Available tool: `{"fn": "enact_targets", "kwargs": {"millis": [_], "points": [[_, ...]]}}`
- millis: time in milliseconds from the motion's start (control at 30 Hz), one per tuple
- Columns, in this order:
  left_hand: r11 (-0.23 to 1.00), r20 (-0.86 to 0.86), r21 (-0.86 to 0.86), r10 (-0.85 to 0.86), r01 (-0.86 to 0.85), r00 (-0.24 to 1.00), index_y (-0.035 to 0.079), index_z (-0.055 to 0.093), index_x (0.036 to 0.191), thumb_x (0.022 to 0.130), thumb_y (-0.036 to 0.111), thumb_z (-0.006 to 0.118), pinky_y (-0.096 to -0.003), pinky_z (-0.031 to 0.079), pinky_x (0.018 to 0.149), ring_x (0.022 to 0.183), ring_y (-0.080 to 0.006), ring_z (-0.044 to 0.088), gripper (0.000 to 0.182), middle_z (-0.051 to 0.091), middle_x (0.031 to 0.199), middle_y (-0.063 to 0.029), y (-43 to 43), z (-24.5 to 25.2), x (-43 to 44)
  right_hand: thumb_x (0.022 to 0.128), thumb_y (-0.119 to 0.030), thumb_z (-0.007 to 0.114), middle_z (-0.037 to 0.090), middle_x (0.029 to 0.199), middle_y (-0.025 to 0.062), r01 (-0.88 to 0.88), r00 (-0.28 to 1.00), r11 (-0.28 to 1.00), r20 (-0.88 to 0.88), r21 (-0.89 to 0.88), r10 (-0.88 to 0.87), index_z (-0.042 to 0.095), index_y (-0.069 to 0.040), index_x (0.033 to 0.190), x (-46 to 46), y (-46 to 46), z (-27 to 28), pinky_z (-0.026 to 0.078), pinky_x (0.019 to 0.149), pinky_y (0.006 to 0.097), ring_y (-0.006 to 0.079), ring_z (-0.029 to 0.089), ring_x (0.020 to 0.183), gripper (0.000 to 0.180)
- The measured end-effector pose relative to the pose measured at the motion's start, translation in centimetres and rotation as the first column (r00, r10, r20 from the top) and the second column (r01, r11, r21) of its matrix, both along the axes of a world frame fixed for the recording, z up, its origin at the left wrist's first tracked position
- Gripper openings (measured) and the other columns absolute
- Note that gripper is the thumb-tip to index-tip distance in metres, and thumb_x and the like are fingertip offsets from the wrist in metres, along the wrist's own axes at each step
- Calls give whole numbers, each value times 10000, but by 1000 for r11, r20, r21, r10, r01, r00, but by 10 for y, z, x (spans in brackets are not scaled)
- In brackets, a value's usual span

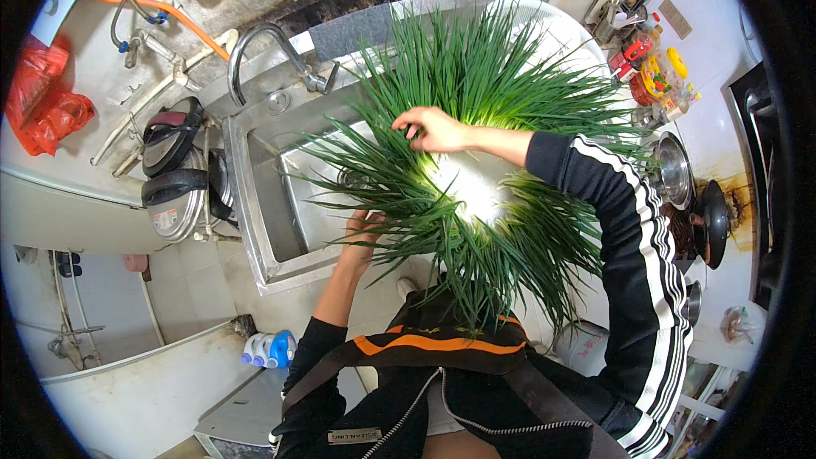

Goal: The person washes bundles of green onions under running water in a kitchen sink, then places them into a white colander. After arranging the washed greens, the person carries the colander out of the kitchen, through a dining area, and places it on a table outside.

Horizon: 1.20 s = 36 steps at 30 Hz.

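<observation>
A wide ring of long green leafy stalks point(465, 64), probably garlic chives or young scallions, fans outward in front of me. Their pale ends point in toward a bright white perforated surface point(475, 188). My right hand point(438, 130) is over the upper left of the ring, fingers bent and apart among the leaves. At the lower left, my left hand point(364, 228) is by the hanging leaf tips, which partly cover its fingers; whether it grips anything is hidden. Leaves on the left side hang over the stainless steel sink point(268, 201).
A curved faucet point(261, 32) rises behind the sink. Pot lids point(172, 194) hang left of it. At the upper right are a white plastic basket point(590, 38), bottles and jars point(656, 76), and a metal bowl point(676, 169). A wok point(714, 223) sits farther right.
</observation>
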State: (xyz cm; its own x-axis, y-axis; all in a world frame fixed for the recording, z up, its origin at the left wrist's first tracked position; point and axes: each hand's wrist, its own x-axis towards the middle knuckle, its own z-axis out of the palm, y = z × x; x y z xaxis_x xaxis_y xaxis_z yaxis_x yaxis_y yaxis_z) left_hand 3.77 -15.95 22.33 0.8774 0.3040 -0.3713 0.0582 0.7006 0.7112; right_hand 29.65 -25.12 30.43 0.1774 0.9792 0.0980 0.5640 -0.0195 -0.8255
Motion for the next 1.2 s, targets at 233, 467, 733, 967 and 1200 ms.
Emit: {"fn": "enact_targets", "kwargs": {"millis": [233, 467, 733, 967, 1200], "points": [[934, 146, -357, 77, -20, 986, 83, 435, 1100, 736, -36, 525, -282, 474, 673, 804, -161, 538, 394, 486, 865, -21, -4, -24, -6, 632, -206, 691, 558, 916, 160, 732, 671, 607, 168, -311, -723, 458, -36, 1043, 22, 28, -7, 440, 766, 325, 248, 551, 868, 502], [946, -54, -322, 26, -42, 998, 91, 406, 1161, 810, 93, 515, -348, 503, 667, 829, -211, 542, 367, 504, 977, -94, -13, -19, -9, 686, -193, 648, 462, 1114, 190, 219, 974, 961, 92, -168, -206, 433, -82, 1155, -7, 25, -10, 417, 837, 364, 301, 492, 992, 527], [970, -32, -245, -1, -7, 999, 75, 417, 1112, 805, 45, 498, -253, 490, 575, 739, -195, 557, 320, 513, 922, -110, -16, -4, -5, 661, -191, 631, 498, 797, 112, 528, 680, 634, 166, 564, -714, 489, -16, 856, 59, 12, 60, 436, 587, 335, 198, 511, 579, 298], [979, -110, -202, -14, -8, 994, 66, 415, 1025, 796, 51, 496, -213, 465, 506, 634, -186, 548, 243, 532, 898, -132, -19, 0, -2, 512, -422, 743, 453, 1121, 172, 948, 311, 268, 318, -174, -895, 379, 51, 1147, 123, -6, 73, 346, 923, 331, 280, 431, 1062, 871], [986, -79, -155, -70, 57, 994, 104, 327, 1238, 771, 72, 574, -294, 493, 673, 903, -216, 527, 529, 463, 1066, -128, -14, 5, -9, 460, -465, 754, 462, 1162, 230, 694, 719, 675, 272, -250, -639, 377, 107, 1175, 122, 46, 22, 357, 922, 297, 282, 468, 1075, 991]]}}
